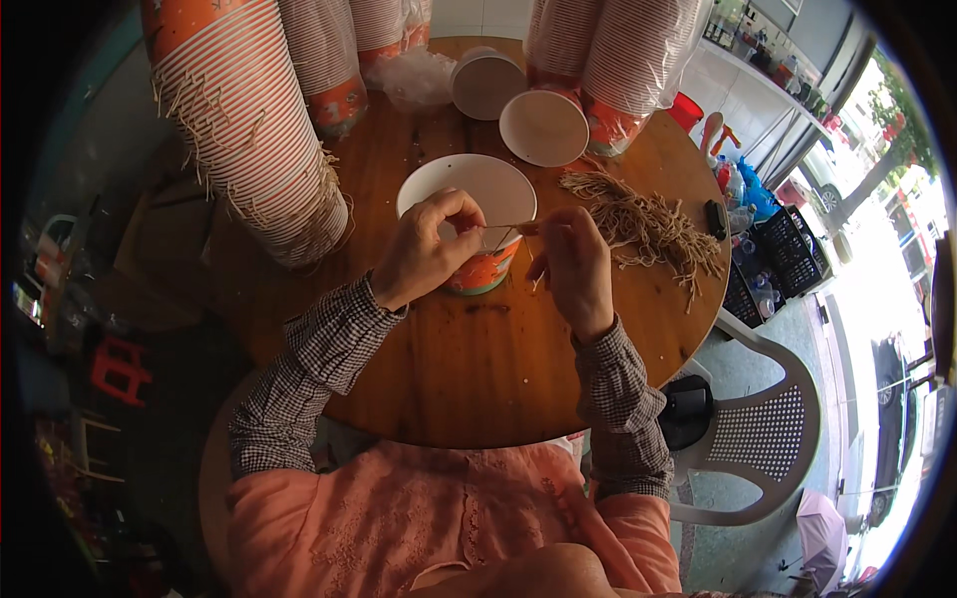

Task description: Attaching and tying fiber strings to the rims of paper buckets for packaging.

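A paper bucket (478,273), orange outside and white inside, stands upright on the table in front of me. At its near rim, my left hand (429,247) pinches a thin beige string (505,228) between thumb and fingers. My right hand (575,267), its fingers curled, grips the same string at the bucket's right side. The string is drawn between both hands, and a loop hangs against the bucket wall. Whether it passes through the bucket's side is too small to tell. To the right of the bucket lies a loose bundle of beige strings (648,227).
A tall leaning stack of buckets (249,130) with strings hanging from it stands at the left. More bagged stacks (638,65) line the back. Two loose buckets (544,129) lie behind mine. A small black object (715,219) sits at the round table's right edge, near a grey chair (758,429).
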A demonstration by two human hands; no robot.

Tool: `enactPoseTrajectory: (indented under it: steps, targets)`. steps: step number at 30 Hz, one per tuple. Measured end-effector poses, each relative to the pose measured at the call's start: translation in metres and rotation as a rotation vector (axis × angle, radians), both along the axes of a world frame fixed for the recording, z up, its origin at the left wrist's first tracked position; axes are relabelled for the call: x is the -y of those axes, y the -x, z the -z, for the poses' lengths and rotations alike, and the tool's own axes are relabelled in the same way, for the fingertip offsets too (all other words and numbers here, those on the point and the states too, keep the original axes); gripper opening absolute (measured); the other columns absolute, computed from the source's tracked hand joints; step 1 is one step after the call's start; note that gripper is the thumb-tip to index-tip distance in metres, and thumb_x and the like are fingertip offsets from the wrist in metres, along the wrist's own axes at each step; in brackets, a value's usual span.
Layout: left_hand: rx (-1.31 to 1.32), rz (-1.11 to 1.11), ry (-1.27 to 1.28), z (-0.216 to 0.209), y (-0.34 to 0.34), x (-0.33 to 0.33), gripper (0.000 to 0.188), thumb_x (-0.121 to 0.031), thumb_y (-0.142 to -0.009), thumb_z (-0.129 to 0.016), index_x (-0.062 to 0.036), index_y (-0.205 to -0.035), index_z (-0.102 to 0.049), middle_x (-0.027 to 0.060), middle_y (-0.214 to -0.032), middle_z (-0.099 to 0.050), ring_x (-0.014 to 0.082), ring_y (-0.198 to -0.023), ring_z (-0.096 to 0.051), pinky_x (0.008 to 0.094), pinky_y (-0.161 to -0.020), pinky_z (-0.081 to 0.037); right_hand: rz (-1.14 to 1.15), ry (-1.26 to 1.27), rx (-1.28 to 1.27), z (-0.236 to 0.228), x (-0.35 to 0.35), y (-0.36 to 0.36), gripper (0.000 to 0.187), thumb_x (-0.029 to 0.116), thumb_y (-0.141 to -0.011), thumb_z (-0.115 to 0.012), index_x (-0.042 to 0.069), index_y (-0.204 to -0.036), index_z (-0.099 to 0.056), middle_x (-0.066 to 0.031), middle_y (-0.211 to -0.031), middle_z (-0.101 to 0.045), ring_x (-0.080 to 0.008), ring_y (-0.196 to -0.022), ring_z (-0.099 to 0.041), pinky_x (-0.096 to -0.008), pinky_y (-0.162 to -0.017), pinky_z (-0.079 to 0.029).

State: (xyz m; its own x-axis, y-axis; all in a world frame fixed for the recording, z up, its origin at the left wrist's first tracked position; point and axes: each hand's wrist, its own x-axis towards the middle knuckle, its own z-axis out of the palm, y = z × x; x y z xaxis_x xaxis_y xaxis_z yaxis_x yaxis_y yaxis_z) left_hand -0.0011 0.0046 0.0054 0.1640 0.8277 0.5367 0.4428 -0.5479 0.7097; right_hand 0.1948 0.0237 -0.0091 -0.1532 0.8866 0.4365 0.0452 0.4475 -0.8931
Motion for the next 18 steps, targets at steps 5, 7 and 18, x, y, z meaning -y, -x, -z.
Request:
enactPoseTrajectory:
  steps: [5, 7, 18]
  targets:
    - [-0.040, 0.069, -0.027, 0.004, -0.002, 0.000, 0.006, -0.001, -0.080, -0.061, 0.0006, -0.085, -0.058, 0.0056, -0.083, -0.061, 0.0138, -0.077, -0.059, 0.0281, -0.074, -0.048, -0.192, 0.233, 0.044, -0.013, 0.005, -0.004, 0.012, 0.014, -0.099, -0.046, 0.002, -0.100, -0.047, -0.0055, -0.068, -0.060, -0.0090, -0.055, -0.055, -0.0238, -0.050, -0.045]
    - [0.088, 0.117, 0.014, 0.002, -0.008, -0.001, 0.013, -0.006, -0.083, -0.065, 0.0008, -0.094, -0.061, 0.0058, -0.088, -0.063, 0.0134, -0.082, -0.060, 0.0283, -0.078, -0.049, -0.182, 0.206, 0.065, -0.014, 0.008, -0.002, 0.012, 0.015, -0.100, -0.046, 0.002, -0.100, -0.048, -0.0051, -0.068, -0.059, -0.0089, -0.055, -0.055, -0.0236, -0.050, -0.045]
    - [0.074, 0.234, 0.146, -0.001, -0.020, -0.005, 0.016, -0.010, -0.088, -0.066, 0.0019, -0.099, -0.066, 0.0084, -0.090, -0.070, 0.0118, -0.084, -0.066, 0.0268, -0.076, -0.052, -0.174, 0.136, 0.085, -0.018, 0.011, -0.007, 0.009, 0.012, -0.099, -0.046, 0.003, -0.099, -0.048, -0.0053, -0.067, -0.059, -0.0087, -0.055, -0.055, -0.0238, -0.050, -0.045]
